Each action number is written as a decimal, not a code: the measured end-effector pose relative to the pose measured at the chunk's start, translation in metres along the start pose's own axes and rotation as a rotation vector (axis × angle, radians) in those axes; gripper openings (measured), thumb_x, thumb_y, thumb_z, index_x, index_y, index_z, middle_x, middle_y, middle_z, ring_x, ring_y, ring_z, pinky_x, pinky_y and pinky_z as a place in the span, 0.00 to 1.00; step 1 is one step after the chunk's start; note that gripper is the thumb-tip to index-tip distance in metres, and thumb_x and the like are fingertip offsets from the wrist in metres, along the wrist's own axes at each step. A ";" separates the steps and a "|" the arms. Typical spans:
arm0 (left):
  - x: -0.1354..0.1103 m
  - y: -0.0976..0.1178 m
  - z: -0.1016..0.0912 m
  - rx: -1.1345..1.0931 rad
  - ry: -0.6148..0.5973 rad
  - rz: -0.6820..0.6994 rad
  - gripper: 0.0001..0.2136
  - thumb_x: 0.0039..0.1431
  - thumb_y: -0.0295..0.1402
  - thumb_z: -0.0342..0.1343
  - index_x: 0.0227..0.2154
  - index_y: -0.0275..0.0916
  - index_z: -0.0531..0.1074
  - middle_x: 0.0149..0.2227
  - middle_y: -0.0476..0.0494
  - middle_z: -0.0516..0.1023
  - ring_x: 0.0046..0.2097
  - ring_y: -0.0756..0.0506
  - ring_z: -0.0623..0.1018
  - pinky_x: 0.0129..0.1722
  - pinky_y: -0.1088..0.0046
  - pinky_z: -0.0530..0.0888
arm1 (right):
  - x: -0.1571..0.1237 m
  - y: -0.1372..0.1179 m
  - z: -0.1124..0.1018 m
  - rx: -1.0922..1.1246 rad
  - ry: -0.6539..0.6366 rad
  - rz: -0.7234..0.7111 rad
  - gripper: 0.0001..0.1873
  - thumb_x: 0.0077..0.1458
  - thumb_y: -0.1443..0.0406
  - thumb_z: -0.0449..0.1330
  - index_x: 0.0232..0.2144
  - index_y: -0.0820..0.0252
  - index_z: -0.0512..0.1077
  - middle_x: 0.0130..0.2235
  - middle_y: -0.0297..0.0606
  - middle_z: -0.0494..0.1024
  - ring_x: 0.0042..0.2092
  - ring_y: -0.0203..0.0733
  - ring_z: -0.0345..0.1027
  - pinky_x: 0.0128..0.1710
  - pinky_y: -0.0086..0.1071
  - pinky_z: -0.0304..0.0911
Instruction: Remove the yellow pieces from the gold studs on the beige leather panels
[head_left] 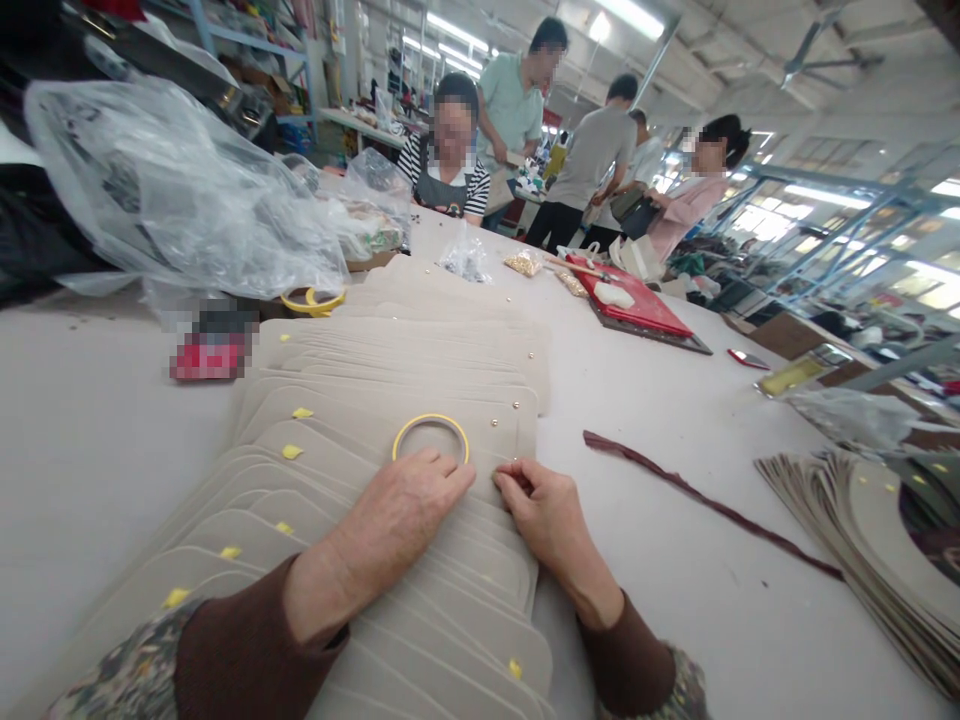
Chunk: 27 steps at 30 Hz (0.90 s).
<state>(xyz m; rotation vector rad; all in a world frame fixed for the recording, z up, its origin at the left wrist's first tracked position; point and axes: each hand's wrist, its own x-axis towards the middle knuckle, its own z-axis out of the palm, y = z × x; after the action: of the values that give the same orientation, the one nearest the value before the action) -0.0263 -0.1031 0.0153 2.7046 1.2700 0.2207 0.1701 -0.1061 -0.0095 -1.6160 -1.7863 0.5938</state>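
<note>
A long overlapping row of beige leather panels point(420, 370) runs from my chest toward the far side of the table; several carry small yellow tabs point(292, 452) and metal studs point(515, 405). A yellow tape roll point(430, 436) lies on one panel. My left hand point(397, 510) rests on the panels just below the roll, fingers curled and pressed down. My right hand point(544, 505) sits at the panel's right edge, fingertips pinched together on the edge; what they pinch is too small to make out.
A dark maroon strip point(697, 495) lies on the white table point(675, 400) to the right. A fanned stack of panels point(862, 540) sits at the right edge. Clear plastic bags point(180, 190), another yellow roll point(313, 300) and a red board point(637, 305) lie farther off. Several people stand beyond.
</note>
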 end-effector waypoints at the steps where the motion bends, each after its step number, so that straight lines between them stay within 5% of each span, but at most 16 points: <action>1: 0.000 0.000 0.000 -0.003 0.000 -0.004 0.04 0.63 0.25 0.50 0.35 0.39 0.68 0.36 0.46 0.74 0.38 0.44 0.71 0.37 0.67 0.71 | -0.001 0.002 -0.001 0.009 0.007 0.027 0.08 0.52 0.65 0.59 0.36 0.60 0.75 0.19 0.29 0.75 0.21 0.37 0.68 0.26 0.28 0.62; 4: 0.000 -0.001 0.001 -0.006 -0.004 -0.009 0.04 0.63 0.26 0.50 0.36 0.39 0.68 0.36 0.46 0.74 0.38 0.44 0.72 0.38 0.67 0.71 | -0.007 0.007 -0.005 0.070 0.010 0.084 0.08 0.54 0.63 0.59 0.37 0.60 0.73 0.19 0.29 0.75 0.22 0.37 0.69 0.25 0.28 0.63; 7: 0.000 -0.002 0.002 0.002 -0.003 -0.010 0.03 0.63 0.26 0.50 0.36 0.39 0.68 0.36 0.46 0.74 0.39 0.43 0.72 0.38 0.66 0.71 | -0.015 0.010 -0.006 0.044 -0.004 -0.003 0.07 0.56 0.64 0.59 0.29 0.59 0.75 0.27 0.35 0.80 0.28 0.39 0.73 0.31 0.29 0.65; 10: -0.001 -0.002 0.002 0.002 -0.002 -0.012 0.04 0.63 0.26 0.50 0.36 0.39 0.68 0.36 0.46 0.74 0.38 0.43 0.72 0.37 0.66 0.71 | -0.020 0.008 0.000 -0.050 0.042 -0.090 0.07 0.56 0.66 0.59 0.30 0.59 0.77 0.32 0.38 0.81 0.33 0.41 0.74 0.36 0.31 0.65; 18: -0.001 -0.001 0.004 0.000 0.028 -0.003 0.04 0.63 0.25 0.49 0.36 0.39 0.68 0.37 0.46 0.74 0.39 0.43 0.72 0.37 0.67 0.71 | -0.007 0.001 0.010 -0.123 0.089 -0.112 0.09 0.57 0.66 0.57 0.28 0.59 0.76 0.28 0.37 0.79 0.30 0.39 0.71 0.33 0.29 0.62; 27: -0.007 -0.008 0.010 -0.179 0.321 0.098 0.07 0.66 0.25 0.44 0.41 0.40 0.66 0.33 0.49 0.75 0.34 0.48 0.75 0.34 0.74 0.71 | -0.018 0.002 -0.013 -0.110 -0.244 -0.157 0.15 0.58 0.63 0.59 0.21 0.59 0.74 0.22 0.31 0.73 0.26 0.34 0.65 0.28 0.27 0.57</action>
<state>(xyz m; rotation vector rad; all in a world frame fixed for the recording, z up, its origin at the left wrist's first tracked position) -0.0346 -0.1042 0.0031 2.6514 1.1249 0.7686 0.1811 -0.1244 -0.0050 -1.5083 -2.1357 0.6526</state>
